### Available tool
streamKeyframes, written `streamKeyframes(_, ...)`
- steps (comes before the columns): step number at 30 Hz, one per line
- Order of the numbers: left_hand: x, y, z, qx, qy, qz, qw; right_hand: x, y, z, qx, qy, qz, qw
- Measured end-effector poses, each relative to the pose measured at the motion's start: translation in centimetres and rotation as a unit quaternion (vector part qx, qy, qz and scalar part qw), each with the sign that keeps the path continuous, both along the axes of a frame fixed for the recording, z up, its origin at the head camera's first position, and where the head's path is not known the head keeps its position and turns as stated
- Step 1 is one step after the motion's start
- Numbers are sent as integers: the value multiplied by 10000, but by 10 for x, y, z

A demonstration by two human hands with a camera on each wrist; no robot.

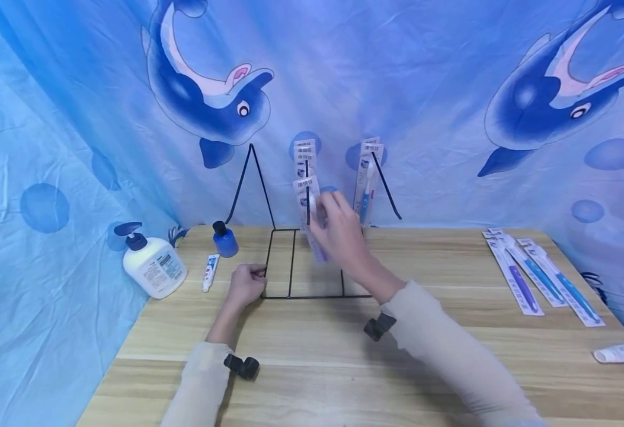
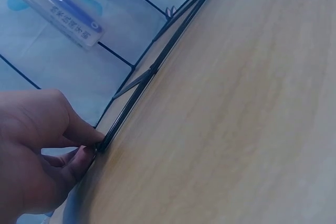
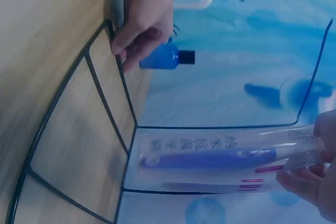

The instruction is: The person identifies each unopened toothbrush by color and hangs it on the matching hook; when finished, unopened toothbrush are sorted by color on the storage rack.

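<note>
My right hand [image 1: 339,228] grips a packaged toothbrush [image 3: 210,160] with a purple handle near its upper end. The card top of this pack is at the front tip of a hook on the black wire rack [image 1: 312,298]; whether the hook passes through its hole I cannot tell. Behind it, several packs [image 1: 304,149] hang on the same hook line. More toothbrush packs [image 1: 366,190] with a blue handle showing hang to the right. Thumb and fingers of my left hand [image 1: 246,284] pinch the left side wire of the rack's base, as the left wrist view shows.
A white pump bottle [image 1: 156,267], a blue bottle [image 1: 226,242] and a small toothpaste tube [image 1: 210,273] stand or lie to the left. Several packaged toothbrushes [image 1: 538,276] lie on the table's right side, with a white tube [image 1: 622,353] nearer me. A blue dolphin curtain [image 1: 418,77] hangs behind.
</note>
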State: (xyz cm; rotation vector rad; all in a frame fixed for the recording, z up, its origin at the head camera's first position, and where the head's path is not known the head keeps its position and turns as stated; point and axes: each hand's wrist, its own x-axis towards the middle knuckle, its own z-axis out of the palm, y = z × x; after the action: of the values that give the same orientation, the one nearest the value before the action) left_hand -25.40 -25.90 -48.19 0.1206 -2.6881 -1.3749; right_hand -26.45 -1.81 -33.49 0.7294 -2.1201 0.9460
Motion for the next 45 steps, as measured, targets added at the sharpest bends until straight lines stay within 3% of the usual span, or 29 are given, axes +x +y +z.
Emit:
streamKeyframes(10,1,1,2,30,37,17,10000,-41,-18,6,-263,-607,-122,9977)
streamKeyframes(17,2,1,4,-34,-29,-18,10000,-56,-23,9,-400,-898,-255,9948)
streamKeyframes(32,2,2,4,-34,-29,-12,10000,-56,-17,8,-352,-857,-291,9953)
streamKeyframes(35,1,2,4,-34,-46,-29,10000,-53,-6,7,-185,-728,-341,9966)
streamKeyframes(45,1,1,4,-14,-15,-2,10000,-41,58,0,252,-1044,-102,9942)
